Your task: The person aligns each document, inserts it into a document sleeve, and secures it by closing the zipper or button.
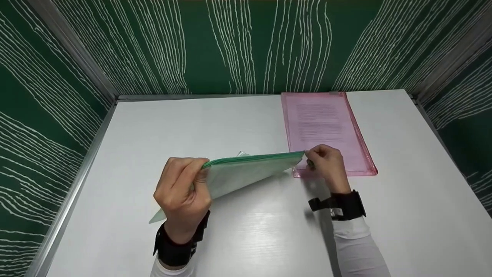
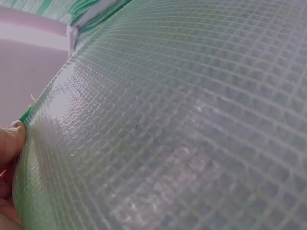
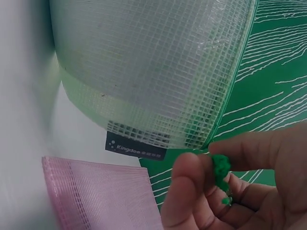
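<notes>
A translucent green mesh zipper pouch (image 1: 246, 173) is stretched between both hands above the white table, its dark green zipper edge up. At its near left corner the left hand (image 1: 182, 188) grips the edge, with fingers curled over it; the left wrist view shows only some of those fingers (image 2: 10, 143) at the margin. My right hand (image 1: 327, 165) pinches the far right end of the zipper edge. A knotted green pull (image 3: 220, 167) sits between its thumb and finger in the right wrist view. Beside that corner hangs a dark label (image 3: 135, 145) reading Kingdee.
A pink mesh pouch (image 1: 319, 134) with a printed sheet inside lies flat at the table's back right, partly behind the right hand. Something small and clear (image 1: 242, 154) peeks out behind the green pouch. Green walls with white lines (image 1: 230, 46) enclose the white table (image 1: 253, 238).
</notes>
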Tool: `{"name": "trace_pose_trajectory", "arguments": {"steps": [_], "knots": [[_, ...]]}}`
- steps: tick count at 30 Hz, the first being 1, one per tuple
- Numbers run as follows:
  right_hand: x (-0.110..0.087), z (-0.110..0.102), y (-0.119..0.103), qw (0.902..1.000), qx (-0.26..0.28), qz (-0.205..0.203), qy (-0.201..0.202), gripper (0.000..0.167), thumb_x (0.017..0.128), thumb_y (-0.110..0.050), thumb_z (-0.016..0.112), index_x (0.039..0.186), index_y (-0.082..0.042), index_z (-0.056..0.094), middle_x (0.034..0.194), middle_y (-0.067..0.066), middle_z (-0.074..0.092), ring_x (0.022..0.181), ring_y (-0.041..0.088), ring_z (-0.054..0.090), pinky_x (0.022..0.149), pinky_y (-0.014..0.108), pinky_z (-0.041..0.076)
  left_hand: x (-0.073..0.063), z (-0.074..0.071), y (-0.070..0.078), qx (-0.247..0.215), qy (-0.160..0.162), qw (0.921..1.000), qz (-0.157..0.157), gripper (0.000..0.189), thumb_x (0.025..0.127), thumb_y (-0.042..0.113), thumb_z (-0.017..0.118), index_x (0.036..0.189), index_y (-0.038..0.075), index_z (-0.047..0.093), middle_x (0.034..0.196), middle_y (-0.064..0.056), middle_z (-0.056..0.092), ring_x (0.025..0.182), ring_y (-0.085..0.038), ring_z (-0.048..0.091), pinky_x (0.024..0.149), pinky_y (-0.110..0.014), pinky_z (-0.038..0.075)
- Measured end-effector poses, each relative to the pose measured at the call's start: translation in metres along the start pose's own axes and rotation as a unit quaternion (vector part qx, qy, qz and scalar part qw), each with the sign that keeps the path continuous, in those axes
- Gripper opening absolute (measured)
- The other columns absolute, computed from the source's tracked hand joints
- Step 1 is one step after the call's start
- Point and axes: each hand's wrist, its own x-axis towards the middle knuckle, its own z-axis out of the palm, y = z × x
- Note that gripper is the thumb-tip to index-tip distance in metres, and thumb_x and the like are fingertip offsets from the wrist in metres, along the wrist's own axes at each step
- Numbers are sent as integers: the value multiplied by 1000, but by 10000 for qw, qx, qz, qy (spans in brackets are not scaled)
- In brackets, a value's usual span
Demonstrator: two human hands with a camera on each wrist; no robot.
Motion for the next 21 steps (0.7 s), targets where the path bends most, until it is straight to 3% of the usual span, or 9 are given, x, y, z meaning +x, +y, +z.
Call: {"name": "trace_pose_trajectory", "arguments": {"steps": [9,21], "knots": [[-6,4,-10,9975,-401,186,-551,27,103,-19,61,83,-1,63,72,3,61,63,13,58,59,26,50,2,0,3,-12,-181,9998,-38,17,97,9,71,85,-2,74,73,-10,62,62,-22,54,56,-32,45],[-20,21,-26,9920,-52,108,-1255,46,105,-33,60,83,7,66,65,6,62,55,16,62,57,31,57,0,4,3,-107,-50,9987,492,16,95,6,72,84,-4,74,73,-10,63,59,-22,53,54,-32,45]]}}
